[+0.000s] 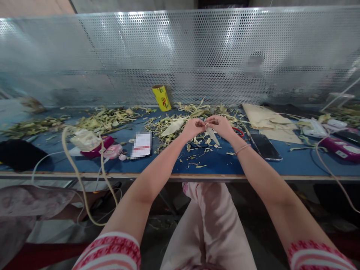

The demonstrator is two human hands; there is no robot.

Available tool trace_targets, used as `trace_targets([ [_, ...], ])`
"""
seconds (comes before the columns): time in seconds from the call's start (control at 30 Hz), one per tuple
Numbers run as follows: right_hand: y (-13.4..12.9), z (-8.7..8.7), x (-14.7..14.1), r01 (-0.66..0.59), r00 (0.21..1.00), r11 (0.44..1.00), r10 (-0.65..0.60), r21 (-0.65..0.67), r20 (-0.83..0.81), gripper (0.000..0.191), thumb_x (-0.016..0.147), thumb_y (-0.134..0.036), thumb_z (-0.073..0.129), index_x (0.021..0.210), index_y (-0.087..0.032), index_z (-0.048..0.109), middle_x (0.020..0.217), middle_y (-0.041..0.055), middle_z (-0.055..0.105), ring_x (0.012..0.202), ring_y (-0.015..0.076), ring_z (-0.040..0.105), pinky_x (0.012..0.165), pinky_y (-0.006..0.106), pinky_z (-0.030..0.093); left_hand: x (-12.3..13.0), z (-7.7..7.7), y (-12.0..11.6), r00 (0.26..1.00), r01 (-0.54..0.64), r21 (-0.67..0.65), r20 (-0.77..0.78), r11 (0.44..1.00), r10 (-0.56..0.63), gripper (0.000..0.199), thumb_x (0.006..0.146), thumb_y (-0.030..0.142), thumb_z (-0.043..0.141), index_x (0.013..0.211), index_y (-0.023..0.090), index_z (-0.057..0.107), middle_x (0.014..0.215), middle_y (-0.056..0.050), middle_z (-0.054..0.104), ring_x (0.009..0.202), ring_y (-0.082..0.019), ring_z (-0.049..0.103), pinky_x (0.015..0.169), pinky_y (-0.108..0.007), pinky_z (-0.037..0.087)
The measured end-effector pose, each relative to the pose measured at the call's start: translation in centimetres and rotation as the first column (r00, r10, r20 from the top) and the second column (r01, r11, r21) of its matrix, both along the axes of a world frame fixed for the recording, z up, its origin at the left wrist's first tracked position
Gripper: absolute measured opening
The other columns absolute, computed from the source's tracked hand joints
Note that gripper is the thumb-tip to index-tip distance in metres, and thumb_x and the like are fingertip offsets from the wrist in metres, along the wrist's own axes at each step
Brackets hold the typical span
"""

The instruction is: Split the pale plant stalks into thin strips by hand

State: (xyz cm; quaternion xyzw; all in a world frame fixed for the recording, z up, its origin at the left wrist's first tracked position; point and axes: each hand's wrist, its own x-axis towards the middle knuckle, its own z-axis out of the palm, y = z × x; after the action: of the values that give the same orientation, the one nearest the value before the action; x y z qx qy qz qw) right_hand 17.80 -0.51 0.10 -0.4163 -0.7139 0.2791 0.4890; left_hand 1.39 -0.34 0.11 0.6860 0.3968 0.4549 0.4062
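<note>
My left hand (193, 128) and my right hand (221, 126) meet above the blue table, their fingertips pinched close together. From between them hangs a pale dried leaf (213, 136), its tip pointing down and to the right. Both hands appear to grip its upper end, though the fingers hide the exact hold. Below and behind the hands spreads a loose pile of dried leaves (164, 125), pale green to straw-coloured. A broad, light leaf (173, 127) lies on that pile, just left of my left hand. Small leaf scraps (201, 165) are scattered nearer the table's front edge.
A yellow tube (162, 98) stands before the perforated metal screen (180, 48). Left are a white-and-red packet (141, 145) and a beige hose (77, 167); right, a black phone (266, 146), brown paper (271, 120) and a purple device (340, 147). Someone's patterned clothing (30, 200) shows at left.
</note>
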Motion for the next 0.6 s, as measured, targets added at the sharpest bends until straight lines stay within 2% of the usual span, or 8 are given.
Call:
trace_targets([
  [0.17, -0.6, 0.3, 0.0, 0.039, 0.997, 0.999, -0.041, 0.03, 0.07, 0.011, 0.073, -0.019, 0.063, 0.083, -0.015, 0.064, 0.077, 0.0046, 0.07, 0.075, 0.0163, 0.067, 0.077, 0.031, 0.052, 0.3, -0.2, 0.1, 1.0, 0.024, -0.008, -0.016, 1.0, -0.024, 0.008, 0.068, 0.011, 0.067, 0.07, 0.012, 0.059, 0.056, 0.0, 0.064, 0.055, -0.012, 0.063, 0.061, -0.025, 0.051],
  [0.33, -1.2, 0.7, 0.1, 0.129, 0.953, 0.984, -0.158, 0.125, 0.258, 0.012, 0.076, -0.025, 0.06, 0.076, -0.015, 0.067, 0.073, 0.0036, 0.068, 0.068, 0.0139, 0.06, 0.068, 0.026, 0.046, 0.7, 0.0, -0.5, 0.994, 0.1, -0.208, 0.074, 0.973, -0.086, 0.007, 0.075, 0.007, 0.059, 0.07, 0.011, 0.06, 0.057, -0.001, 0.065, 0.06, -0.012, 0.065, 0.069, -0.028, 0.054],
  [0.47, -1.0, 0.7, 0.3, 0.134, 0.923, 0.976, -0.186, 0.173, 0.338, 0.013, 0.076, -0.025, 0.058, 0.072, -0.015, 0.065, 0.068, 0.0022, 0.065, 0.062, 0.0122, 0.053, 0.064, 0.025, 0.04, 0.7, 0.1, -0.8, 0.978, 0.176, -0.287, 0.16, 0.942, -0.134, 0.01, 0.074, 0.017, 0.068, 0.072, 0.009, 0.063, 0.059, -0.003, 0.064, 0.059, -0.011, 0.064, 0.071, -0.029, 0.055],
  [0.6, -0.8, 0.5, 0.3, 0.12, 0.913, 0.972, -0.189, 0.204, 0.361, 0.014, 0.077, -0.026, 0.056, 0.07, -0.016, 0.063, 0.066, 0.0015, 0.061, 0.061, 0.012, 0.05, 0.062, 0.025, 0.038, 0.3, 0.2, -0.9, 0.977, 0.198, -0.3, 0.135, 0.933, -0.164, 0.024, 0.065, 0.027, 0.079, 0.073, 0.008, 0.065, 0.059, -0.004, 0.065, 0.057, -0.01, 0.063, 0.068, -0.028, 0.054],
])
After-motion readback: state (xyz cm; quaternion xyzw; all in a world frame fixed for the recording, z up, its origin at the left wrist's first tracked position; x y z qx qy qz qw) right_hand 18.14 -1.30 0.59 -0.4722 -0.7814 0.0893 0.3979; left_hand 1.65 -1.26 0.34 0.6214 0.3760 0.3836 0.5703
